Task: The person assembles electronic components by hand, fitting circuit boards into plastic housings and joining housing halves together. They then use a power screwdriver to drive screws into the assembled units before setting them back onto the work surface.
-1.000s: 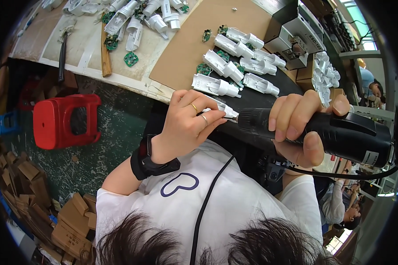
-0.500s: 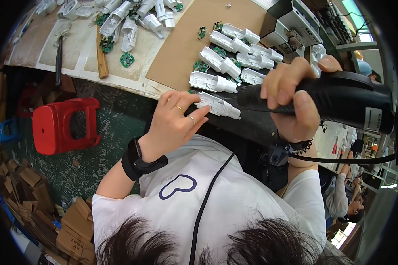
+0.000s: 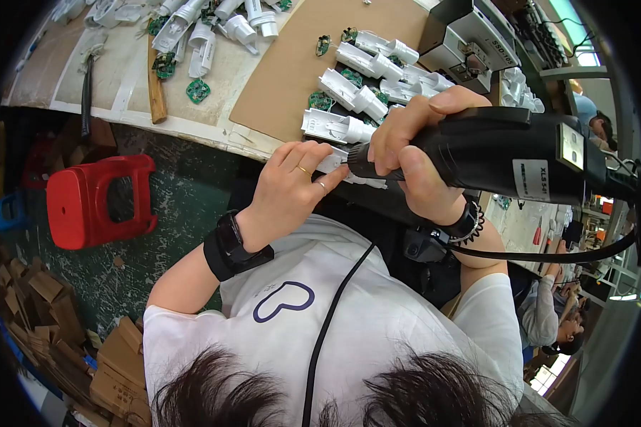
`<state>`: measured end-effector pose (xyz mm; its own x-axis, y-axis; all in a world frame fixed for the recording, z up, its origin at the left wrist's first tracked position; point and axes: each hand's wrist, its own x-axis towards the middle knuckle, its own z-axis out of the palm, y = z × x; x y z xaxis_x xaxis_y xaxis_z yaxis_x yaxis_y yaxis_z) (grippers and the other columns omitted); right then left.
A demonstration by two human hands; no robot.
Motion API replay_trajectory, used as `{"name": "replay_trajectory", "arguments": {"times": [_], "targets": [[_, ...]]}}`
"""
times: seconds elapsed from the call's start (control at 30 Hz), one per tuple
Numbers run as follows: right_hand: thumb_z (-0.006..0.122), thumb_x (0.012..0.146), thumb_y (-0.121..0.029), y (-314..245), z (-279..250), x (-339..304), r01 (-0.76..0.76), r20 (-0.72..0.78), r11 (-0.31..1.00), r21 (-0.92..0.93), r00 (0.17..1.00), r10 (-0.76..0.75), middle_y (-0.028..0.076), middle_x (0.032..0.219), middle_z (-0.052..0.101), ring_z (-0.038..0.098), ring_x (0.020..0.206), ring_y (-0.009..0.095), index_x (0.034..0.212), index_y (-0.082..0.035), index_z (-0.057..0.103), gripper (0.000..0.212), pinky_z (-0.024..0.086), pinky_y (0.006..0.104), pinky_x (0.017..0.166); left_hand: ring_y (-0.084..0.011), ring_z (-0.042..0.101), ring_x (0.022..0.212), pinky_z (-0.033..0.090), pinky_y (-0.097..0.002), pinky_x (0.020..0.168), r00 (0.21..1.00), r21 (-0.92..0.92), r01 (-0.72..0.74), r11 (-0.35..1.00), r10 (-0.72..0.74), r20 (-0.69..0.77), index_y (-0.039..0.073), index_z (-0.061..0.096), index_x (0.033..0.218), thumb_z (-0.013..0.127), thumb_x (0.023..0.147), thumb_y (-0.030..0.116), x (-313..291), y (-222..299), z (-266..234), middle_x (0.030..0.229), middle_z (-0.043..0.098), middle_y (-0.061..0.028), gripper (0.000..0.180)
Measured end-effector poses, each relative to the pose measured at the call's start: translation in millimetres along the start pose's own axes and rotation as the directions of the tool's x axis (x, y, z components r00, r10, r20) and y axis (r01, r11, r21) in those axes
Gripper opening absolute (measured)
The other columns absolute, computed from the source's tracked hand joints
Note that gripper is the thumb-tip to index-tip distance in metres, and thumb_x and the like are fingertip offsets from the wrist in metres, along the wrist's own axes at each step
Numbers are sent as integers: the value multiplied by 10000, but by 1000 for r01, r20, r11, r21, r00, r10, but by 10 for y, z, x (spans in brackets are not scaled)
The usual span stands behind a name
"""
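Note:
My left hand is closed on a white plastic housing at the front edge of the table. The fingertips hold its left end, and much of the rest is covered. A black electric screwdriver lies across my right hand, whose fingers wrap round its body. Its narrow front end points left and reaches the housing beside my left fingertips; the bit itself is mostly hidden. Beyond my hands, several similar housings lie in rows with green circuit boards among them.
A brown board covers part of the table, with a grey metal box at its far right. More housings and a wooden-handled tool lie at the far left. A red stool and cardboard boxes stand below. Another person sits at right.
My right hand has brought the screwdriver leftward, so its front end now meets the housing. My left hand stays on the housing, and the view has shifted slightly.

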<state>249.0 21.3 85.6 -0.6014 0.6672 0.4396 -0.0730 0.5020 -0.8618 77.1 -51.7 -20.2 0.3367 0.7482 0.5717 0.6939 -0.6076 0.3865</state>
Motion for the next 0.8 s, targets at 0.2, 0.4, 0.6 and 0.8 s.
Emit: {"name": "replay_trajectory", "arguments": {"times": [0.2, 0.4, 0.6, 0.8], "targets": [[614, 883, -127, 62, 59, 28, -28, -9, 998, 59, 1000, 29, 75, 706, 505, 498, 569, 166, 1204, -147, 300, 450, 477, 335, 570, -264, 568, 982, 470, -399, 837, 999, -57, 17, 998, -19, -46, 108, 718, 954, 639, 672, 45, -10, 5, 29, 1085, 570, -86, 300], [605, 888, -120, 74, 76, 41, -40, 11, 998, 41, 999, 39, 77, 704, 502, 496, 564, 167, 1170, -140, 300, 416, 479, 337, 569, -262, 562, 1016, 451, -430, 911, 999, -49, 21, 999, -23, -47, 114, 723, 932, 631, 664, 43, -41, 0, 54, 1083, 568, -86, 292], [598, 894, -110, 83, 46, 55, -5, 127, 992, -128, 992, 21, 75, 702, 501, 500, 560, 164, 1113, -142, 305, 367, 481, 334, 571, -202, 532, 1067, 355, -440, 1006, 998, 10, 53, 999, -53, -33, 152, 729, 894, 695, 747, 151, -47, 9, 30, 1023, 562, -34, 151], [602, 895, -119, 91, 66, 56, -29, 124, 1000, -9, 992, 30, 72, 700, 503, 501, 556, 165, 1095, -144, 307, 357, 480, 333, 568, -200, 518, 1081, 333, -449, 1021, 998, 3, 65, 998, -65, -26, 166, 729, 893, 701, 742, 158, -58, -4, 42, 1020, 550, -26, 154]]}}
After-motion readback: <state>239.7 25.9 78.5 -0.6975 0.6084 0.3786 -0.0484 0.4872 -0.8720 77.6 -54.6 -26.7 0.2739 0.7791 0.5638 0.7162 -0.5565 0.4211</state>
